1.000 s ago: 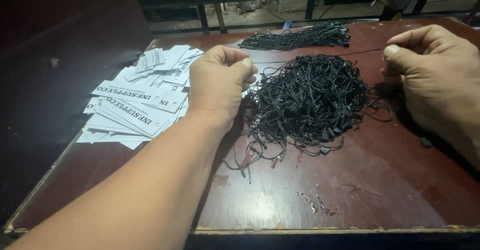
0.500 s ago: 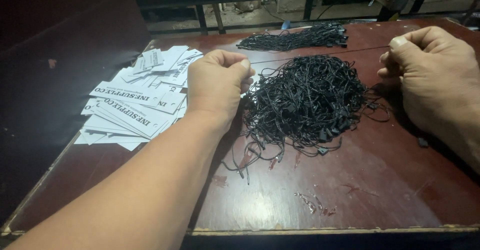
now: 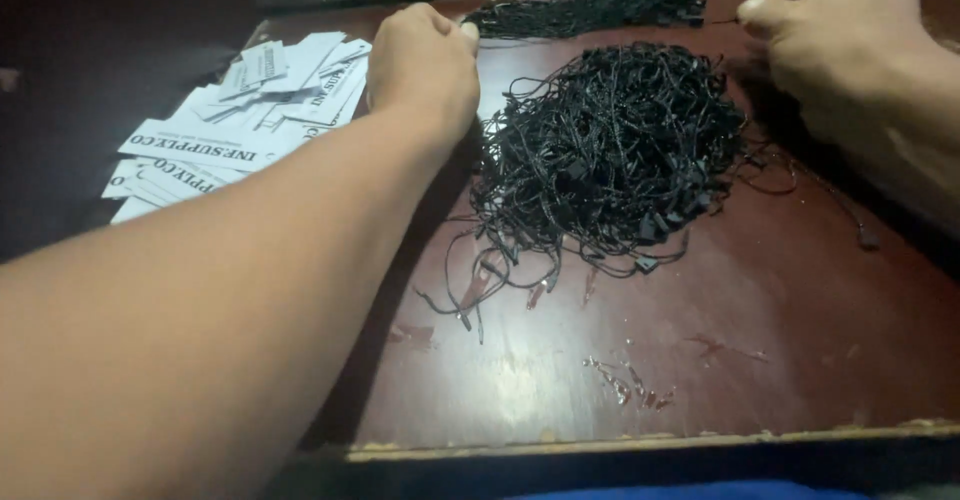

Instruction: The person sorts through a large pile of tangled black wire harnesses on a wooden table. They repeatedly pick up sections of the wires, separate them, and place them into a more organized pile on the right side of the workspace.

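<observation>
Reddish-brown desk carries a tangled pile of black string loops at centre, flanked by the left hand and right hand, fingers of both pinched shut, perhaps on a thin string.

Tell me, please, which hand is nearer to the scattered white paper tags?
Left. The left hand rests right beside the white paper tags; the right hand is across the black string pile.

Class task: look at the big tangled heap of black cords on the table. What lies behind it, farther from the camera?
Behind the tangled heap lies a second, flatter bundle of black cords on the dark red table. The left hand covers that bundle's near-left end.
</observation>
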